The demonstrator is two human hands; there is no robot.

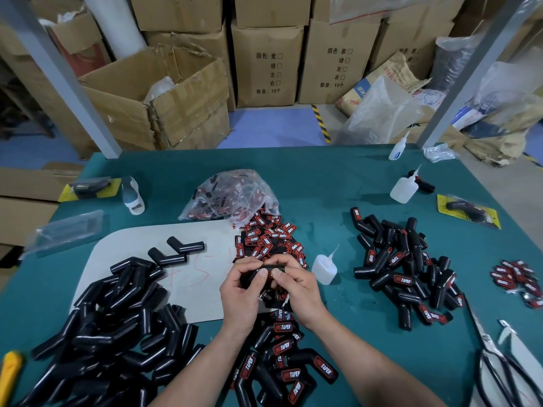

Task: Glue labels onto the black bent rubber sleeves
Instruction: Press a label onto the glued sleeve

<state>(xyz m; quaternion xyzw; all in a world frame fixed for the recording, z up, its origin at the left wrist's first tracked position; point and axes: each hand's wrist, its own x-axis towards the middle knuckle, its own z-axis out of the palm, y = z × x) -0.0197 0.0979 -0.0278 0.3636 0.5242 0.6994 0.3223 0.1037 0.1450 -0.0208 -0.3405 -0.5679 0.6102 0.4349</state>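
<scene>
We are gripping one bent sleeve (255, 277) above the loose labels (270, 239), the fingers (248, 264) of our left hand (239, 292) and right hand (296, 286) curled around it. Labelled sleeves (282, 356) are lying nearest us and in a right-hand pile (405, 277). The bare heap (111, 333) at left is waiting, so we judge roughly half remaining.

packing workshop | stacked cartons (266, 63) | green worktable (323, 177) | glue bottles (404, 188)

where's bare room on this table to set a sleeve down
Bare: green table between label bag and far glue bottle; between near glue bottle and right sleeve pile; the white sheet's middle. Crowded: left sleeve pile, and the loose labels at centre.
</scene>
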